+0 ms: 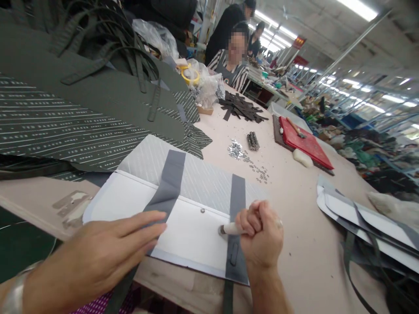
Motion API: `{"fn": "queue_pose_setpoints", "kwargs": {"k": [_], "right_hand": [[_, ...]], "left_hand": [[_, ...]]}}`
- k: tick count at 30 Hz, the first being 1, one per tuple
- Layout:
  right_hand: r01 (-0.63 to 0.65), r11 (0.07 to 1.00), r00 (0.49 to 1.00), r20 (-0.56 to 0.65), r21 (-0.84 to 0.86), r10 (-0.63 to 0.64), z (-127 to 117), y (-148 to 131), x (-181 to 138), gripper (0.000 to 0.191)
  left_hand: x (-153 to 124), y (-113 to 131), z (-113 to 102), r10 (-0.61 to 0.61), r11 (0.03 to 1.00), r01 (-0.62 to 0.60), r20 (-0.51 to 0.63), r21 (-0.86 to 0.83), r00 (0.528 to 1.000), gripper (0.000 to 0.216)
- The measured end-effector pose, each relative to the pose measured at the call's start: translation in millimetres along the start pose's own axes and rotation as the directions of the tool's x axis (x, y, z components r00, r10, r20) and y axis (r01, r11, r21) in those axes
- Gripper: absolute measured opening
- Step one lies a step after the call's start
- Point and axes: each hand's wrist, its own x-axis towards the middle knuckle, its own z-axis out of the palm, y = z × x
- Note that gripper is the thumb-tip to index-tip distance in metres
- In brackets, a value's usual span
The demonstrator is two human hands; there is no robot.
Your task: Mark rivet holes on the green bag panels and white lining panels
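A grey fabric bag panel (196, 179) with a white folded-over lining lies on the table in front of me, with two dark grey straps (238, 196) running across it. My left hand (108, 250) lies flat with fingers stretched out on the left strap and the white lining. My right hand (262, 233) is a fist around a white-handled tool (229, 228), whose metal tip presses on the lining beside the right strap. A small metal rivet (202, 210) sits in the lining just above the tool.
Loose metal rivets (235, 150) and a dark stack of parts (252, 141) lie mid-table. Dark green printed fabric (65, 126) and straps pile up at left. A red board (306, 141) lies at right, more grey panels (360, 218) at far right. A person sits opposite.
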Motion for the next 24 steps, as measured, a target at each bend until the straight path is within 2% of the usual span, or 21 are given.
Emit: {"fn": "queue_pose_setpoints", "kwargs": {"k": [2, 3, 6, 8, 12, 17, 24], "right_hand": [[-0.024, 0.994, 1.0, -0.016, 0.107, 0.026, 2.1, 0.7, 9.6, 0.026], [-0.042, 0.986, 0.999, -0.027, 0.16, 0.047, 2.7, 1.3, 14.9, 0.026], [-0.08, 0.951, 0.99, -0.084, 0.298, 0.11, 1.8, 6.7, 29.2, 0.024], [-0.1, 0.927, 0.982, -0.113, 0.36, 0.15, -0.9, 13.6, 35.9, 0.023], [-0.132, 0.905, 0.968, -0.142, 0.404, 0.205, -7.9, 30.6, 42.7, 0.021], [-0.121, 0.931, 0.983, -0.092, 0.344, 0.162, -10.7, 42.8, 44.5, 0.022], [-0.102, 0.947, 0.983, -0.114, 0.304, 0.142, -1.8, 44.8, 40.4, 0.021]], "left_hand": [[40.6, 9.3, 15.0, 0.151, 0.988, -0.152, 0.048, 0.009, 0.987, 0.033], [57.3, 12.2, 22.3, 0.19, 0.981, -0.192, 0.088, 0.014, 0.978, 0.031], [85.7, 13.8, 38.2, 0.196, 0.975, -0.213, 0.223, 0.056, 0.955, 0.03], [89.0, 11.4, 43.2, 0.195, 0.971, -0.226, 0.282, 0.08, 0.939, 0.034], [82.8, 8.3, 46.0, 0.23, 0.959, -0.267, 0.286, 0.097, 0.93, 0.04], [81.8, 8.9, 48.7, 0.222, 0.964, -0.253, 0.275, 0.086, 0.935, 0.038], [81.7, 5.2, 51.1, 0.229, 0.971, -0.24, 0.223, 0.02, 0.948, 0.034]]}}
